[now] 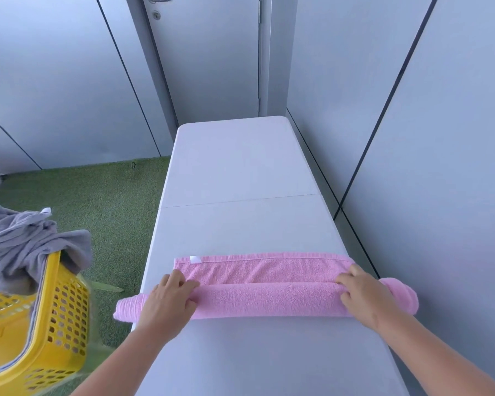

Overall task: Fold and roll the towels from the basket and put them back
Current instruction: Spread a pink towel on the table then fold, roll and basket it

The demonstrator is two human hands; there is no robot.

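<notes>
Pink towel (265,300), which I judge soft, light and floppy, lies mostly rolled across the near bench (240,167) with both ends overhanging, my left hand (166,301) and right hand (363,295) each curled over the roll near an end, the best hold for even winding.

Bright, even, bluish light, soft shadows. Wide-angle bending at frame edges. Basket (66,310) lower left is blurred.

White table (240,167) w/ grey wall panels (412,110), door (206,52), green carpet (97,190).
</notes>
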